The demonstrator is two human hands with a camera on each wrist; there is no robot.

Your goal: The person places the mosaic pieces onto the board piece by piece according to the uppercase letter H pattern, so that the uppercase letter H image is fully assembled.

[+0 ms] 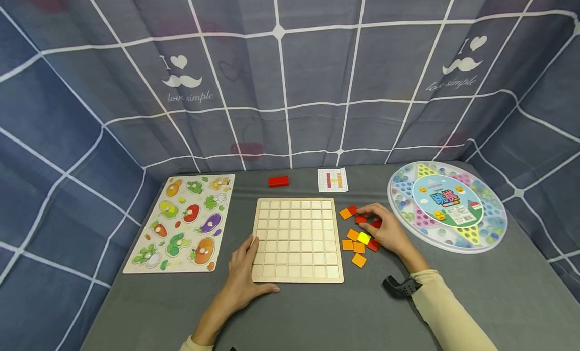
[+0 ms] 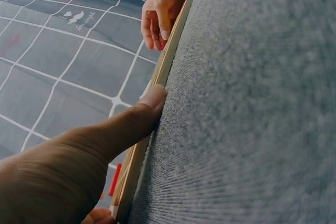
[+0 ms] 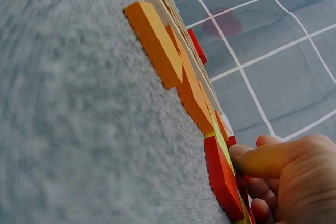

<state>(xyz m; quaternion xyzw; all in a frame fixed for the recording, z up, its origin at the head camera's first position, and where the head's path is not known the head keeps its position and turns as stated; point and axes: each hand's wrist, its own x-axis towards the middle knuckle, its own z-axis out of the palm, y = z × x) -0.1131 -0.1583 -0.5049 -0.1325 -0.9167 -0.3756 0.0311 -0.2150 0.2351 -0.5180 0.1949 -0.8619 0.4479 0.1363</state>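
A pale wooden grid board (image 1: 297, 240) lies flat on the table. My left hand (image 1: 242, 273) rests at its lower left corner, fingers along the left side and thumb (image 2: 155, 98) against the front edge. Beyond the board's right side, my right hand (image 1: 385, 227) reaches over a loose group of small square tiles. Its thumb and fingertips pinch a red tile (image 1: 361, 219) by the edges. Around it lie more red tiles, a yellow tile (image 1: 364, 237) and several orange tiles (image 1: 359, 261). One red tile (image 3: 223, 179) lies close below the right thumb in the right wrist view.
Behind the board are a red block (image 1: 278, 181) and a small printed pattern card (image 1: 333, 180). A vegetable picture board (image 1: 181, 225) lies to the left. At the right is a round Chinese checkers box (image 1: 446, 205). A grid-patterned curtain (image 1: 312, 89) hangs behind the table.
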